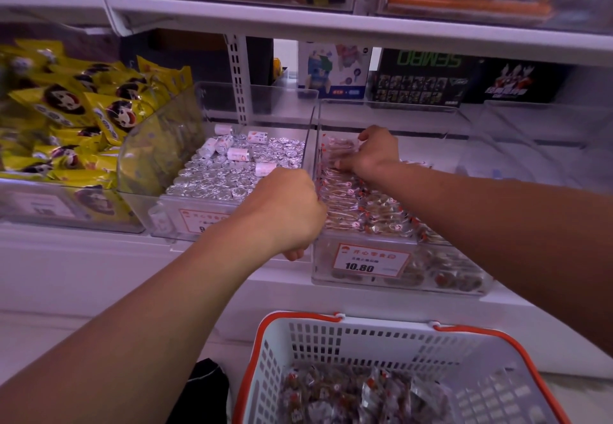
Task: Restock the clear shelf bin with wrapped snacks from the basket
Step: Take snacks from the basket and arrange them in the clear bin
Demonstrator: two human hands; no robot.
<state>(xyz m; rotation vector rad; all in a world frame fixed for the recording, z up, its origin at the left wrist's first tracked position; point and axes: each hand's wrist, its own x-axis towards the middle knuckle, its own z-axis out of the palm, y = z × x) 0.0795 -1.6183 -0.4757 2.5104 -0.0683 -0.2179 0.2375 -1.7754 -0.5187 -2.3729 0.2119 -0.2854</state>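
Right hand [373, 153] pressed wrapped snacks [361, 204] deep in the clear bin [398, 277], grip curled on some. Left hand [285, 211] gripped the bin's wall. Basket [365, 334] below held more. Risk: heaped snacks sliding over the low front.

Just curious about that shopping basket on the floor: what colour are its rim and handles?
Orange-red, on a white slotted basket, seen in the head view.
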